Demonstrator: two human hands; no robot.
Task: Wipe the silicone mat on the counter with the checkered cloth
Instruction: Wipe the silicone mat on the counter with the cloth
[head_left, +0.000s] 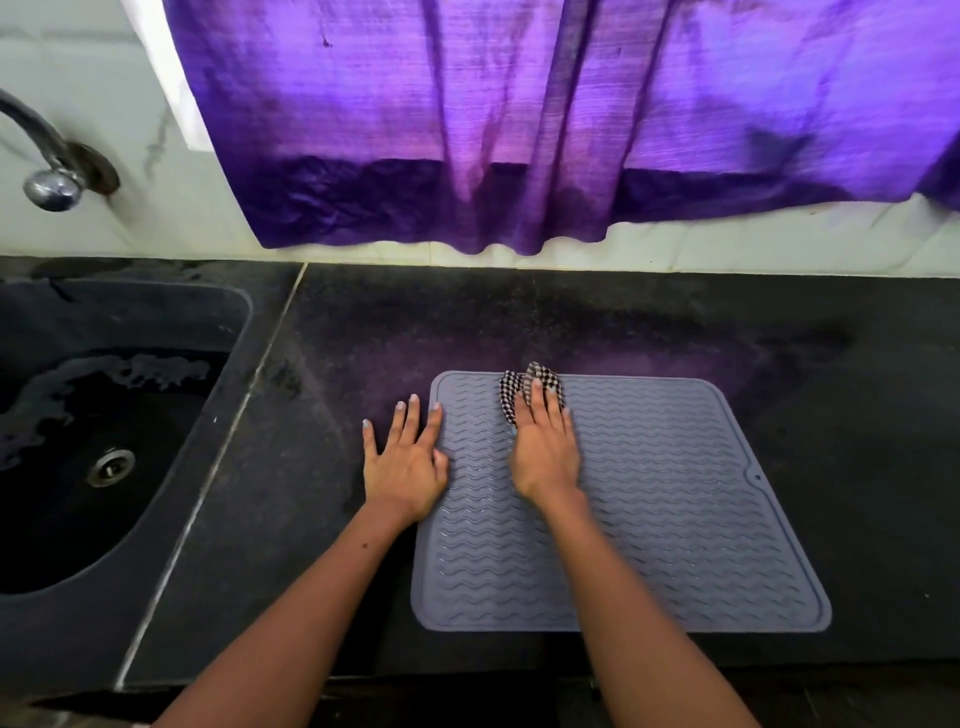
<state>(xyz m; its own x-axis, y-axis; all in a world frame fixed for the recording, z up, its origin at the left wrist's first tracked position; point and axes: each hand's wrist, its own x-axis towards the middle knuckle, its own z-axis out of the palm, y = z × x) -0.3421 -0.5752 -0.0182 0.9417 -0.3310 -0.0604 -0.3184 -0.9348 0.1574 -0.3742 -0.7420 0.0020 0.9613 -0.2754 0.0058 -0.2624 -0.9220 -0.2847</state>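
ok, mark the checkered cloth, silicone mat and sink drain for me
checkered cloth (540, 375): head view, bunched top above the fingers
silicone mat (675, 509): head view, bare ridged middle
sink drain (110, 467): head view, metal strainer centre

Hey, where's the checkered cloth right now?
In the head view, the checkered cloth lies bunched at the far edge of the grey silicone mat, pressed under the fingers of the right hand.

No readable text, label, brand, number or sign shows anywhere.
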